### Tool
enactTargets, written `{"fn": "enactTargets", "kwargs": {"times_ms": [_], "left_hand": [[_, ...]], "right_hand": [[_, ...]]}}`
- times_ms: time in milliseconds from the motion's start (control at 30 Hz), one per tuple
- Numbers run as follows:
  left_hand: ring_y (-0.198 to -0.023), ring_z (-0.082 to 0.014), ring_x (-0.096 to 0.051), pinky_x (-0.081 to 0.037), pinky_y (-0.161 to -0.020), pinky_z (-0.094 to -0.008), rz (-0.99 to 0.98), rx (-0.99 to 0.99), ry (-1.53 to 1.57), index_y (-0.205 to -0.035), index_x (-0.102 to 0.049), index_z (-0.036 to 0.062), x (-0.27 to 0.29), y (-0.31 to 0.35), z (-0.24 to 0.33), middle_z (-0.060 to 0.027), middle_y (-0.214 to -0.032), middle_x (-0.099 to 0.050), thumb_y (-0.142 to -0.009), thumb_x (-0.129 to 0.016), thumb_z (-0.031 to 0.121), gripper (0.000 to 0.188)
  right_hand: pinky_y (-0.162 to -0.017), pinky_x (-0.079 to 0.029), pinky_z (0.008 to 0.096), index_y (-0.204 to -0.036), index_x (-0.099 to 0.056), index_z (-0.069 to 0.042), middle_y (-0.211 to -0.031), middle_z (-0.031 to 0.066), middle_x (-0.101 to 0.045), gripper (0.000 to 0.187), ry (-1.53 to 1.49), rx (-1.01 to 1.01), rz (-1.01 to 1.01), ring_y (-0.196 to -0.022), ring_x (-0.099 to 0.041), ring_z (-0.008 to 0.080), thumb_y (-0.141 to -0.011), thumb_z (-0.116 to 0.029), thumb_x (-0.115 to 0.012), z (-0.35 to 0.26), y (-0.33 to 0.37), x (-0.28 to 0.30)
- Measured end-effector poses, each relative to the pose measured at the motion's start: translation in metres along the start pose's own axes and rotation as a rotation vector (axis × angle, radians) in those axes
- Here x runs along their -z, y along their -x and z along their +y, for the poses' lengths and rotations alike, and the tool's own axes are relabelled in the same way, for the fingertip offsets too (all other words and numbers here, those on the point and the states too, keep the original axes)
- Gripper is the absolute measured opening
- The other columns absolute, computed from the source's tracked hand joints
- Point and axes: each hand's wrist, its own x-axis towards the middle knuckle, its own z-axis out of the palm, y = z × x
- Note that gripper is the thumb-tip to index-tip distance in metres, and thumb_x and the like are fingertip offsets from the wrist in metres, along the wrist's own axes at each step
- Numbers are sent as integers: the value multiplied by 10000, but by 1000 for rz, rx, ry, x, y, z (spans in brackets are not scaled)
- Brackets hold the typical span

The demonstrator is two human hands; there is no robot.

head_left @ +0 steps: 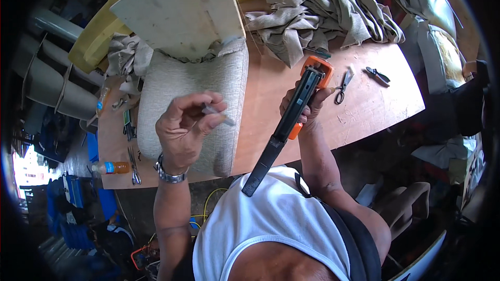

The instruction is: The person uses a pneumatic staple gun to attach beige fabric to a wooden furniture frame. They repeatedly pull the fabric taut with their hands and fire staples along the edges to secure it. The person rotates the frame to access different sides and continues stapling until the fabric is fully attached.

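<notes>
My right hand (pixel 307 105) grips an orange and black staple gun (pixel 291 117) upside down. Its long black magazine slants down toward my shirt, and the magazine's far part appears slid out. Pinched between the thumb and fingers of my left hand (pixel 187 125) is a short grey strip of staples (pixel 221 114), slightly blurred. That hand is raised over a seat cushion (pixel 192 88) covered in light grey woven fabric. A pale board (pixel 177 15) stands at the cushion's far edge. The strip and the staple gun are apart.
On the wooden table (pixel 375 93), scissors (pixel 344 86) and pliers (pixel 377 76) lie right of the staple gun. Crumpled beige fabric (pixel 323 10) is heaped at the back. At the left edge are a bottle of orange liquid (pixel 112 167) and long scissors (pixel 134 166). A yellow hose (pixel 208 200) runs below.
</notes>
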Motion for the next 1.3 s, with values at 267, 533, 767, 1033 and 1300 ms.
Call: {"fn": "enactTargets", "kwargs": {"times_ms": [267,533,767,1033,1300], "left_hand": [[-932,-199,-729,-617,-836,-324,202,-48,-158,-1190,-581,-14,36,14,-15,-120,-1071,-690,-973,-685,42,247],[-913,-200,-743,-661,-737,-308,314,29,205,-1201,-596,3,-8,-18,-41,-107,-1025,-695,-1000,-666,90,230],[-845,-155,-734,-659,-696,-288,91,-155,182,-1190,-574,-22,-86,-38,-28,-104,-985,-701,-994,-677,97,251],[-964,-128,-671,-559,-844,-317,-107,-62,-286,-1256,-593,50,-92,-27,-30,-71,-1063,-686,-850,-867,315,557],[-1178,-217,-632,-492,-1012,-355,-312,398,-71,-1391,-548,-26,-1,81,-62,-142,-1279,-659,-1039,-597,406,559]], "right_hand": [[-500,-392,256,-1126,-581,-78,-656,-33,-497,553,1327,72,952,-553,-509,80,-925,-574,-721,-79,-13,-76],[-505,-422,287,-1189,-586,-75,-660,-22,-514,639,1180,133,598,-522,-511,109,-873,-604,-757,-105,61,-83],[-543,-428,331,-1308,-542,-36,-646,-24,-510,919,605,1,101,-507,-527,139,-788,-780,-686,-51,55,-65],[-545,-464,326,-1280,-544,-31,-630,-31,-502,924,548,-32,118,-501,-537,127,-788,-806,-656,-32,57,-42],[-475,-360,311,-1344,-548,-108,-615,-54,-397,826,635,151,280,-460,-394,93,-873,-787,-546,-44,41,-30]]}}
